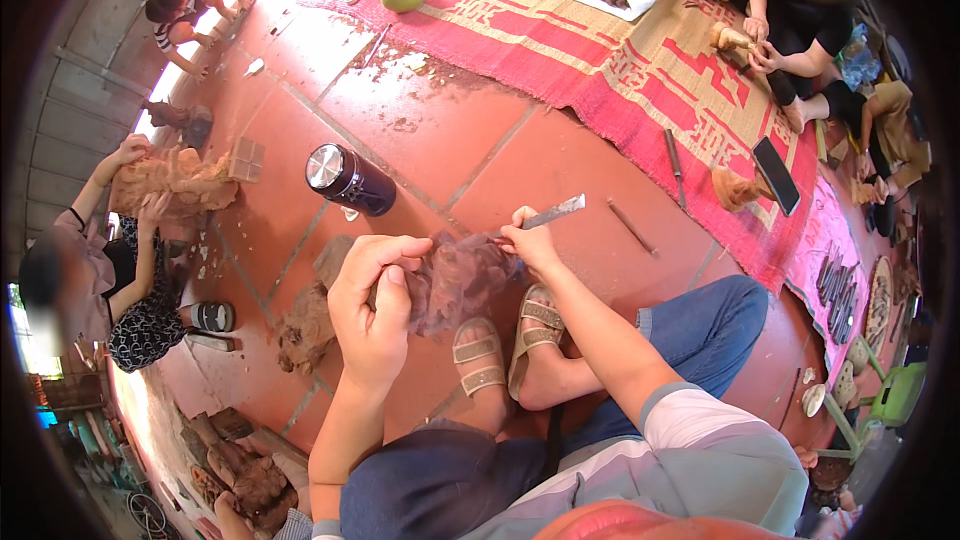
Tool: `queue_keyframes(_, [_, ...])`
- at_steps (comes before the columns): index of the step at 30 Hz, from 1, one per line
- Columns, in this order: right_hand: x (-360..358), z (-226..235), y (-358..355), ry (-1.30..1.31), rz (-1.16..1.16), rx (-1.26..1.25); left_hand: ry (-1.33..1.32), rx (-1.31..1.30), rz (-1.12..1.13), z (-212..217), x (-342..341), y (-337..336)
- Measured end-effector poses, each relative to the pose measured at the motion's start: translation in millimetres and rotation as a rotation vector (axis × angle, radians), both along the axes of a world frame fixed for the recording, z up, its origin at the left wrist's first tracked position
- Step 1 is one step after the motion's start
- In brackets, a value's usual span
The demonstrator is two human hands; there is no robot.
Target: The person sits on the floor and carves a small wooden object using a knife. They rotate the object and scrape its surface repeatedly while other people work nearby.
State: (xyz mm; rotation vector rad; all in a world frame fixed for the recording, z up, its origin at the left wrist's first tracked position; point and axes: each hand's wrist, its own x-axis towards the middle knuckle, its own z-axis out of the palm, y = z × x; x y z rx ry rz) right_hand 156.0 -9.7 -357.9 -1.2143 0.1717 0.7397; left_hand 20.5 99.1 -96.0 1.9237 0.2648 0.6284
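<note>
Between my hands, above my sandals, is a reddish-brown carved wood piece (462,285), somewhat blurred. My left hand (375,290) is closed at its left side, the thumb and curled fingers gripping its edge. On the piece's right side my right hand (530,243) is closed around a chisel (556,211). Its flat metal blade sticks out up and to the right, away from the carving. My right fingertips are close to the wood; whether they touch it I cannot tell.
A dark flask (350,178) stands on the tiles beyond my left hand. A rough wood chunk (305,330) lies left of me. A thin tool (632,227) rests on the floor at right, near a red patterned mat (560,50) bearing a phone (776,175). Other people work around.
</note>
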Motion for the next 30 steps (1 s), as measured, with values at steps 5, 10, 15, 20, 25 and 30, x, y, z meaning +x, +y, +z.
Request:
queue_keyframes(5, [-11, -11, 8, -0.400, 0.097, -0.207, 0.010, -0.023, 0.009, -2, 0, 0])
queue_keyframes(10, [-1, -20, 2, -0.251, 0.028, 0.043, -0.003, -0.011, -0.003, -1, 0, 0])
queue_keyframes(15, [-2, -19, -2, -0.105, 0.075, 0.202, 0.002, -0.019, 0.002, 0, 0, 0])
queue_keyframes(20, [-1, -20, 8, -0.265, 0.108, 0.025, 0.004, -0.009, 0.006, -3, 2, 0])
queue_keyframes(25, [8, -13, 3, -0.156, 0.111, -0.024, -0.011, -0.031, 0.005, -4, 0, 0])
queue_keyframes(30, [-8, -3, 13, -0.605, 0.120, -0.256, 0.002, -0.036, 0.014, -3, -1, 2])
